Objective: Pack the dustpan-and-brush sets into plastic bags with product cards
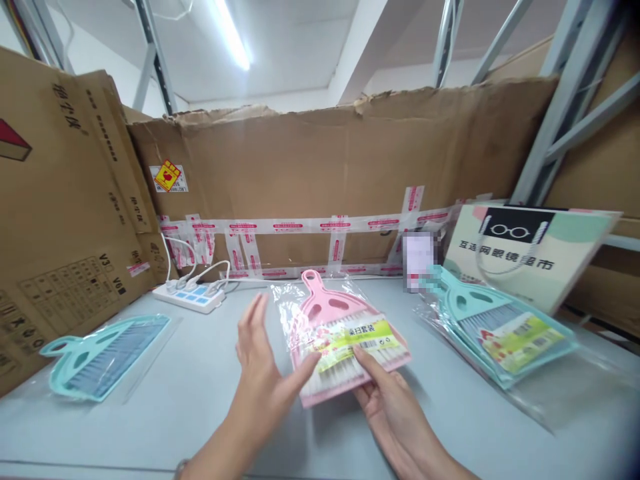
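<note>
A pink dustpan and brush set (333, 308) in a clear plastic bag is held up above the grey table, with its handle pointing away from me. Across its pale bristles lies a yellow-green printed label (385, 331). My right hand (393, 403) grips the lower right edge, thumb on top and fingers underneath. My left hand (267, 363) is at the left side, fingers stretched up and apart, the thumb close to the label's left end; whether it touches the bag I cannot tell.
Bagged turquoise dustpan sets (500, 327) lie stacked at the right, and another turquoise set (110, 357) lies at the left. A white power strip (187, 295) with plugged cables, a printed paper bag (530, 247) and a large cardboard sheet (310, 167) stand behind.
</note>
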{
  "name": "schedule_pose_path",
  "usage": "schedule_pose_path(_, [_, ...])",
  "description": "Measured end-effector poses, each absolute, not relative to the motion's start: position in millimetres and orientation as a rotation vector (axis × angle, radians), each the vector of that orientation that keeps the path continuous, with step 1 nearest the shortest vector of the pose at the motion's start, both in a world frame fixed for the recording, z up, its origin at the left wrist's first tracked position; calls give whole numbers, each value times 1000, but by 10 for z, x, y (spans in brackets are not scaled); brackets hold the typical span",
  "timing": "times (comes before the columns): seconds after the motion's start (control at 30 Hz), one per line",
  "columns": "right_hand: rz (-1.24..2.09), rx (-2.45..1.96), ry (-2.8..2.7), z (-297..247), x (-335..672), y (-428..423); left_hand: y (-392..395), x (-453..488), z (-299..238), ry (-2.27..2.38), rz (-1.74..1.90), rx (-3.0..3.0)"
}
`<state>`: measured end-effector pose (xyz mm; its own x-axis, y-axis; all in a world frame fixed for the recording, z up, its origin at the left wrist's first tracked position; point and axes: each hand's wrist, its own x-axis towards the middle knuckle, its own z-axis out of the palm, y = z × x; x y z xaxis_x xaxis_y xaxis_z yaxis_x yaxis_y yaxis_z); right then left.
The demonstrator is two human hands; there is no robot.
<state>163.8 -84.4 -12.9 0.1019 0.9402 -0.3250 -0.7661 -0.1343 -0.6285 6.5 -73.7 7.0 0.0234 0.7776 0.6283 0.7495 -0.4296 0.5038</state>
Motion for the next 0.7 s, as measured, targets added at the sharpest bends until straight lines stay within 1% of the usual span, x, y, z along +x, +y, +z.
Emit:
schedule_pose_path(0.07, [1488,-830,-297,-141,1618,-864,-715,47,54,1504,1252,1795])
schedule_pose_path(0.13, [1492,-825,-324,-160,1572,-883,-704,82,31,1203,1079,1489])
schedule_pose_path(0.23, [1528,-821,-346,-179,1532,-895,-717,153,4,954,1042,1211])
schedule_pose_path(0.37, [1587,-888,-384,-183,1708,-888,-753,89,29,960,1103,1156])
schedule_pose_path(0.47, [1615,-1046,-526,-203,1971,-891,-774,-54,56,931,1031,1179])
schedule_pose_path(0.53, [1548,-1151,-663,-219,2115,-899,-787,-128,49,900,972,1171])
schedule_pose_path(0.63, [1310,-1236,-719,-192,2202,-914,-810,-157,4,858,931,1126])
schedule_pose_path(0.7, [1357,-1239,-702,-135,2181,-926,-828,-130,-28,835,911,1080])
